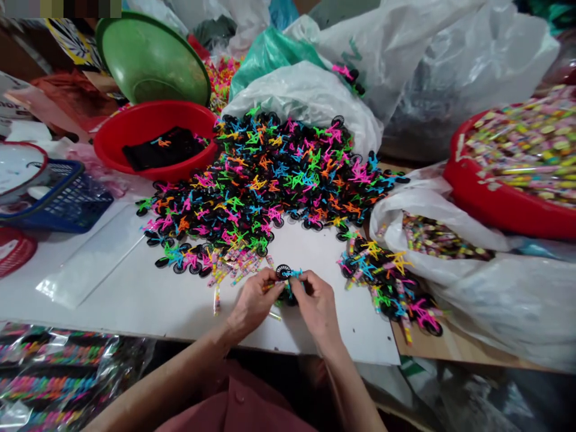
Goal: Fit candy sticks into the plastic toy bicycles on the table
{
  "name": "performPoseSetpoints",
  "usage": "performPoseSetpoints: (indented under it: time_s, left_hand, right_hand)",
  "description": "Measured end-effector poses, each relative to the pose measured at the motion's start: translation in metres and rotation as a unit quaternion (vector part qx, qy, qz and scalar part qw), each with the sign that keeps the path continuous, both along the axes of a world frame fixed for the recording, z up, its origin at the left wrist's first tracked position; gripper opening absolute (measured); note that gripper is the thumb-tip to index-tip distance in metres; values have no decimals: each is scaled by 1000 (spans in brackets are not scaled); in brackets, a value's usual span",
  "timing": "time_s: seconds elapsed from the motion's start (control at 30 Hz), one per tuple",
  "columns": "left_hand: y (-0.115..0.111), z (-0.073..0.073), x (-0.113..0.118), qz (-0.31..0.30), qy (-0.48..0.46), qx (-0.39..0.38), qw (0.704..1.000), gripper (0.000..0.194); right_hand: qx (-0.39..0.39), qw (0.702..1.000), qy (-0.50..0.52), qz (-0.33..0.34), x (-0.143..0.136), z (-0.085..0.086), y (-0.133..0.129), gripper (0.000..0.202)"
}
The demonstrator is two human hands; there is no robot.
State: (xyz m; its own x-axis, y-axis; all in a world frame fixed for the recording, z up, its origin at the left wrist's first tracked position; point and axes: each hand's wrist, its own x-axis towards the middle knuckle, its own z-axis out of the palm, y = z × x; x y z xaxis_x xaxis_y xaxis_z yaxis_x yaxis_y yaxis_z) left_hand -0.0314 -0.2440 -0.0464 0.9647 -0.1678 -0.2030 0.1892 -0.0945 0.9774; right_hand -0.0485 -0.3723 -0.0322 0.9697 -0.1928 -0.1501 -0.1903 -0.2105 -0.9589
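My left hand point(254, 302) and my right hand point(317, 303) meet over the white board point(148, 294) near its front edge. Together they pinch a small toy bicycle point(288, 275) with black wheels and a blue frame. Some thin candy sticks seem tucked under my left fingers. Just beyond lies a big heap of toy bicycles point(265, 180) in pink, green, blue, orange and yellow. A smaller pile of bicycles and candy sticks point(391, 282) sits right of my right hand. Loose candy sticks point(225, 273) lie left of my left hand.
A red basin point(135, 129) holding black parts and a green bowl point(148, 60) stand at back left. A blue basket point(67, 198) is at far left. A red tray of candy sticks point(508, 162) sits at right, with white plastic bags point(472, 264) around it. Packed bags point(54, 372) lie at lower left.
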Motion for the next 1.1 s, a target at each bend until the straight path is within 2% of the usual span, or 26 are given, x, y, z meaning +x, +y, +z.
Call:
performPoseSetpoints:
  time_s: [0.07, 0.13, 0.2, 0.23, 0.27, 0.3, 0.37, 0.4, 0.43, 0.5, 0.53, 0.57, 0.63, 0.67, 0.73, 0.8, 0.87, 0.93, 1.0, 1.03, 1.1]
  left_hand:
    - [-9, -9, -7, 29, 13, 35, 999, 12]
    - [-11, -11, -8, -5, 25, 29, 999, 16]
    - [-2, -4, -2, -59, 0, 32, 998, 26]
    - [8, 1, 3, -76, -28, 54, 995, 31]
    - [19, 8, 9, -76, -61, 93, 991, 33]
    - [32, 14, 16, -62, -95, 147, 983, 32]
    - [54, 22, 27, -37, -142, 264, 953, 24]
    - [61, 24, 32, -47, -162, 317, 933, 21]
    - [65, 24, 35, -75, -185, 367, 909, 21]
    - [62, 19, 41, -163, -238, 460, 840, 24]
    - [58, 16, 44, -205, -262, 500, 800, 25]
    - [53, 13, 46, -242, -283, 534, 759, 25]
    - [44, 8, 52, -294, -316, 577, 693, 19]
    - [42, 6, 54, -314, -332, 585, 670, 17]
    - [42, 3, 59, -347, -364, 583, 639, 15]
    - [46, 2, 63, -365, -389, 571, 624, 14]
    - [52, 3, 68, -376, -409, 538, 635, 12]
    - [58, 5, 73, -377, -411, 472, 683, 13]
    - [62, 8, 76, -344, -386, 366, 774, 15]
    - [62, 10, 75, -300, -356, 303, 832, 15]
    - [57, 12, 70, -167, -249, 155, 941, 14]
  right_hand:
    - [-47, 999, -10, 7, -2, -5, 0, 23]
    - [-55, 998, -5, 41, -2, 0, -16, 26]
    - [-111, 993, -7, 49, -2, 15, -52, 29]
    - [-172, 984, -13, 35, -1, 25, -75, 31]
    - [-254, 967, -23, 1, 0, 36, -99, 33]
    - [-353, 934, -39, -42, 0, 45, -119, 35]
    - [-521, 844, -82, -100, 2, 57, -140, 40]
    - [-559, 816, -108, -101, 4, 57, -137, 40]
    - [-565, 811, -132, -73, 7, 54, -125, 37]
    - [-500, 850, -154, 56, 15, 37, -82, 28]
    - [-460, 867, -136, 136, 22, 26, -55, 26]
    - [-436, 874, -104, 188, 29, 16, -29, 25]
    - [-426, 878, -21, 216, 46, -1, 11, 21]
    - [-430, 877, 16, 211, 56, -7, 23, 20]
    - [-437, 875, 61, 200, 72, -12, 30, 18]
    - [-437, 875, 74, 197, 83, -13, 22, 16]
    - [-412, 889, 66, 187, 86, -13, 5, 16]
    - [-343, 926, 39, 153, 86, -14, -11, 18]
    - [-252, 960, -4, 117, 86, -13, -21, 18]
    - [-212, 971, -23, 108, 85, -12, -21, 18]
    - [-153, 980, -48, 115, 84, -6, -13, 19]
